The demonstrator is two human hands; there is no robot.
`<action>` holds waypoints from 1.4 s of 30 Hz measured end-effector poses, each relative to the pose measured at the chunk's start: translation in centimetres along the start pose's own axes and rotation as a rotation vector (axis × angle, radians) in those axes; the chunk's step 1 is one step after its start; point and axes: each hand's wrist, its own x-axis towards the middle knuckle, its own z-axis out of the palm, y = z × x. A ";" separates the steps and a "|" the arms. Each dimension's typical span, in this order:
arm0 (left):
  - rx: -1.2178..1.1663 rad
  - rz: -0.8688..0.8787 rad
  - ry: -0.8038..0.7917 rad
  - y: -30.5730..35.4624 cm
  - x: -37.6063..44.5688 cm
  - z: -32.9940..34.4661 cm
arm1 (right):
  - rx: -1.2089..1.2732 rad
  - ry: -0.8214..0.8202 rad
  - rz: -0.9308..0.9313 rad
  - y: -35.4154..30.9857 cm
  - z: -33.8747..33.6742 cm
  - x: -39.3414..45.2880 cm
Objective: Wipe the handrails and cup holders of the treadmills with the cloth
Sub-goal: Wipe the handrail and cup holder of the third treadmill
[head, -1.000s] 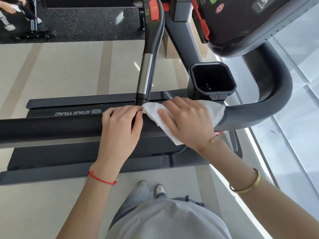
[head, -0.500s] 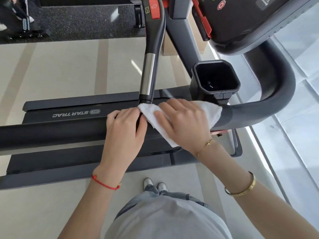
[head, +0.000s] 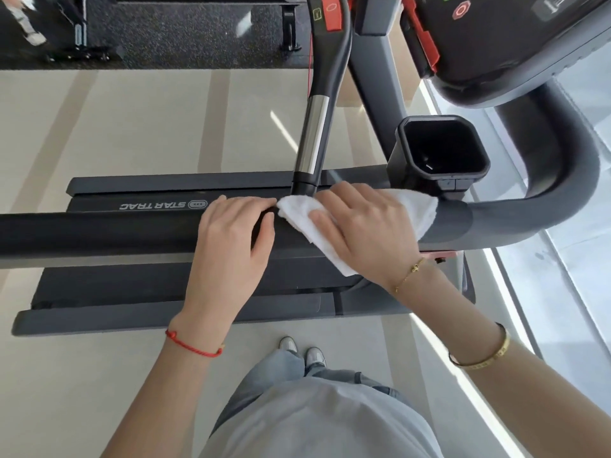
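A long black handrail (head: 99, 233) runs across the head view and turns into a grey curved bar (head: 562, 180) at the right. My left hand (head: 231, 246) grips the rail, fingers curled over its top. Just to its right, my right hand (head: 367, 233) holds a white cloth (head: 297, 209) wrapped over the rail, with the fingers bent over the far side. The cloth's lower corner hangs below the rail. A black square cup holder (head: 443, 150) stands just behind the cloth, and nothing touches it.
An inner grip bar with a silver section (head: 314, 133) rises from behind the cloth toward the black console (head: 496, 44). The treadmill deck (head: 132, 285) lies below the rail. A glass wall (head: 578, 292) runs along the right. My feet stand on the pale floor (head: 99, 375).
Both hands and the cloth have slid a little to the left along the rail relative to the inner grip bar. The hold of each hand looks the same.
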 end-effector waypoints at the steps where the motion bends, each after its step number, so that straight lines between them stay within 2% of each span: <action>1: 0.007 -0.003 0.014 -0.2 -0.1 -0.2 | 0.004 -0.005 -0.026 -0.6 0.3 0.4; 6: 0.031 -0.057 0.090 -2.4 -0.8 -1.9 | 0.015 0.028 -0.095 -3.4 1.1 1.9; 14: 0.081 -0.128 0.118 -9.2 -1.8 -6.0 | 0.081 -0.016 -0.152 -9.9 3.0 6.0; 24: 0.116 -0.147 0.128 -20.2 -3.4 -13.7 | 0.139 -0.024 -0.149 -22.7 5.6 13.1; 33: -0.024 -0.213 0.168 -27.4 -5.5 -18.1 | 0.221 -0.028 -0.150 -31.8 7.1 17.5; 38: -0.107 -0.208 0.159 -28.2 -5.6 -18.6 | 0.266 -0.101 -0.198 -31.0 6.1 16.9; 42: -0.110 -0.164 0.135 -28.0 -5.0 -18.6 | 0.196 -0.099 -0.026 -27.3 4.5 15.4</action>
